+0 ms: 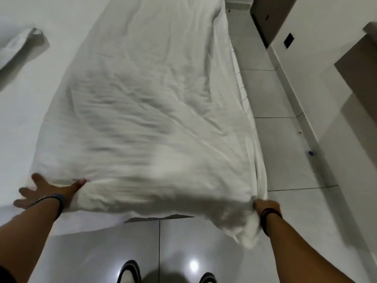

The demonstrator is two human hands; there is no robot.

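Observation:
A white wrinkled duvet (146, 111) lies lengthwise along the right side of a white bed (24, 111). My left hand (43, 190) is spread flat, fingers splayed, at the duvet's near left corner, the thumb touching the fabric edge. My right hand (265, 207) grips the bunched near right corner, which hangs over the bed's foot. The image is motion-blurred around both hands.
A white pillow (22, 48) lies on the bed at the far left. Glossy grey floor tiles (275, 152) run along the bed's right side and under my shoes (130, 271). A white wall (336, 99) with a dark switch plate (288, 40) stands at right.

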